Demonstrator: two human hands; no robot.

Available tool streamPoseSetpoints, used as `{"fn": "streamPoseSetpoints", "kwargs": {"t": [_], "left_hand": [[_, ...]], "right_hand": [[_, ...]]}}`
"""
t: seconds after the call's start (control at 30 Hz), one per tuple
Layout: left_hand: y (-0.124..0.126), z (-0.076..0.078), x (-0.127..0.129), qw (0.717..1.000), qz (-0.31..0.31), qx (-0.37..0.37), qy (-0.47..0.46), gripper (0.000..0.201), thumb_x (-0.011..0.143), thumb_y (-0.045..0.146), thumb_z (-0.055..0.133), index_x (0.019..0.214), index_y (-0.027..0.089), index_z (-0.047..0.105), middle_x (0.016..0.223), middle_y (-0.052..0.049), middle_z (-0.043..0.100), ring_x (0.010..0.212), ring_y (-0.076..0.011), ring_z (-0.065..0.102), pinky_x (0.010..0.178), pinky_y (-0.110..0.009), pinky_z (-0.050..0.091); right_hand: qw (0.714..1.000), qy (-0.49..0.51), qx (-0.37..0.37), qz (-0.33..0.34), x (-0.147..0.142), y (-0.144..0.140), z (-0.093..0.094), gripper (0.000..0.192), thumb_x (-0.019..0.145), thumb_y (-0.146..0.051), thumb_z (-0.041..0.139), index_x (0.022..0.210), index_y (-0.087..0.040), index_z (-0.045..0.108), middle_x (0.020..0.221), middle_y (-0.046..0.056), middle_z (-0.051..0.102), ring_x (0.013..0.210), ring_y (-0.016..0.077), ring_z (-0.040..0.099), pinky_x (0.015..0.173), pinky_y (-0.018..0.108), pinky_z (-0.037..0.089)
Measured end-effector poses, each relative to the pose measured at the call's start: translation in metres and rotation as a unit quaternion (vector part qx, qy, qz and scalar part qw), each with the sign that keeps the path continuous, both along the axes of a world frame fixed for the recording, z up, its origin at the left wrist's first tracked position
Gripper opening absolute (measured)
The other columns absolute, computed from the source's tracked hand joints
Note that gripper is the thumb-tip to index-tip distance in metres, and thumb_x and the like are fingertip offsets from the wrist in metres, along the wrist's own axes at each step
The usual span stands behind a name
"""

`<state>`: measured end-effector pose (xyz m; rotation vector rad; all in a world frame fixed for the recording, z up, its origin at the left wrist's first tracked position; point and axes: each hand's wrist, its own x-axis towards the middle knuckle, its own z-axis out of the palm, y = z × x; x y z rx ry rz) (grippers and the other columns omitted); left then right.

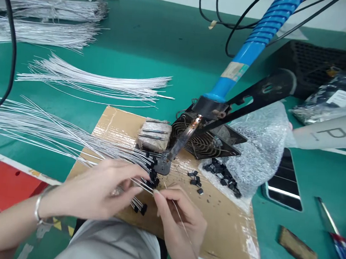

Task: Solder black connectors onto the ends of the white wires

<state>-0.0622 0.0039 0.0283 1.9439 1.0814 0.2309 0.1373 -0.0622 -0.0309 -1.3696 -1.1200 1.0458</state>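
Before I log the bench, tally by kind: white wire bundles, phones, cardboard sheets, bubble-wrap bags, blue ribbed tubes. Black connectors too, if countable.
White wire bundles: 4
Phone: 1
Cardboard sheet: 1
Bubble-wrap bag: 1
Blue ribbed tube: 1
Total: 8
Black connectors are too clustered to count, so excluded.

Bright light, glare on phone [285, 179]

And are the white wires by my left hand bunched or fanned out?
Fanned out leftward: the white wires spread apart there, narrowing toward the black connectors.
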Motion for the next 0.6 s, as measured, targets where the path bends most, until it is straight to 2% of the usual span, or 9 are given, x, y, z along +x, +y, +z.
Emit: {"fn": "streamPoseSetpoints", "kwargs": {"t": [0.07, 0.13, 0.23, 0.3, 0.43, 0.5, 0.6], "left_hand": [[-0.009, -0.005, 0.015, 1.000, -0.001, 0.012, -0.019, 0.020, 0.101, 0.020, 0.050, 0.113, 0.023, 0.066, 0.094, -0.004, 0.071, 0.089, -0.0195, 0.063, 0.078, -0.031, 0.046], [-0.013, -0.012, 0.025, 0.999, 0.022, 0.001, -0.034, 0.016, 0.102, 0.020, 0.049, 0.100, 0.022, 0.065, 0.080, -0.001, 0.066, 0.079, -0.0175, 0.057, 0.072, -0.029, 0.043], [-0.014, -0.022, 0.030, 0.991, 0.085, -0.069, -0.072, 0.017, 0.101, 0.028, 0.055, 0.089, 0.021, 0.064, 0.069, 0.003, 0.058, 0.061, -0.0131, 0.044, 0.057, -0.026, 0.034], [-0.013, -0.026, 0.031, 0.980, 0.125, -0.116, -0.101, 0.018, 0.099, 0.030, 0.059, 0.086, 0.021, 0.065, 0.067, 0.004, 0.057, 0.055, -0.0112, 0.036, 0.051, -0.026, 0.027], [-0.010, -0.029, 0.034, 0.958, 0.184, -0.170, -0.142, 0.020, 0.096, 0.033, 0.062, 0.084, 0.018, 0.064, 0.067, 0.003, 0.056, 0.054, -0.0104, 0.033, 0.049, -0.026, 0.023], [-0.009, -0.029, 0.035, 0.949, 0.201, -0.188, -0.157, 0.021, 0.094, 0.035, 0.063, 0.083, 0.017, 0.064, 0.069, 0.002, 0.057, 0.055, -0.0106, 0.036, 0.050, -0.026, 0.025], [-0.008, -0.028, 0.036, 0.940, 0.213, -0.202, -0.171, 0.022, 0.093, 0.036, 0.064, 0.083, 0.016, 0.064, 0.070, 0.001, 0.058, 0.056, -0.0106, 0.038, 0.050, -0.026, 0.026]], "right_hand": [[1.000, -0.005, 0.009, 0.005, 0.000, 0.000, 0.000, 0.022, 0.095, -0.025, 0.072, 0.073, -0.021, 0.069, 0.066, -0.001, 0.057, 0.061, 0.0133, 0.051, 0.058, 0.027, 0.037], [1.000, -0.013, 0.012, 0.005, 0.000, -0.001, 0.000, 0.021, 0.095, -0.025, 0.071, 0.075, -0.021, 0.070, 0.068, -0.001, 0.059, 0.062, 0.0135, 0.052, 0.059, 0.027, 0.039], [1.000, -0.011, -0.003, 0.003, 0.003, -0.002, -0.002, 0.022, 0.098, -0.028, 0.069, 0.077, -0.021, 0.075, 0.068, -0.001, 0.060, 0.061, 0.0126, 0.053, 0.058, 0.026, 0.040], [0.999, 0.028, -0.017, 0.000, 0.007, -0.002, -0.006, 0.032, 0.103, -0.036, 0.061, 0.082, -0.022, 0.078, 0.070, 0.001, 0.062, 0.060, 0.0131, 0.056, 0.057, 0.026, 0.043], [0.989, 0.149, -0.009, 0.006, 0.015, 0.000, -0.019, 0.067, 0.110, -0.055, 0.029, 0.096, -0.021, 0.084, 0.076, 0.007, 0.069, 0.064, 0.0176, 0.065, 0.055, 0.028, 0.054], [0.988, 0.152, -0.019, -0.011, 0.014, 0.000, -0.021, 0.063, 0.110, -0.053, 0.034, 0.093, -0.020, 0.084, 0.074, 0.007, 0.069, 0.063, 0.0167, 0.065, 0.054, 0.027, 0.054], [0.990, 0.128, -0.048, -0.024, 0.007, 0.001, -0.017, 0.037, 0.105, -0.043, 0.057, 0.090, -0.021, 0.084, 0.074, 0.004, 0.067, 0.062, 0.0139, 0.062, 0.054, 0.024, 0.052]]}}
